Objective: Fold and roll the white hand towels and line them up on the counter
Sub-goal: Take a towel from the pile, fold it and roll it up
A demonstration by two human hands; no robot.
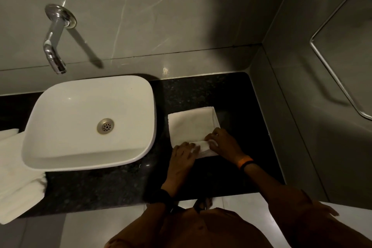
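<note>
A folded white hand towel (192, 126) lies flat on the black counter (231, 94), to the right of the basin. Its near edge is curled into a small roll. My left hand (184, 157) presses on the left end of that roll, fingers bent over it. My right hand (223, 143) grips the right end of the roll, with an orange and black band on its wrist. More white towels (14, 175) lie in a loose pile at the far left, hanging over the counter's front edge.
A white vessel basin (128, 153) stands left of the towel. A chrome wall tap (54, 46) sticks out above it. A grey wall with a metal rail (334, 78) closes the counter on the right. A bare strip of counter lies behind the towel.
</note>
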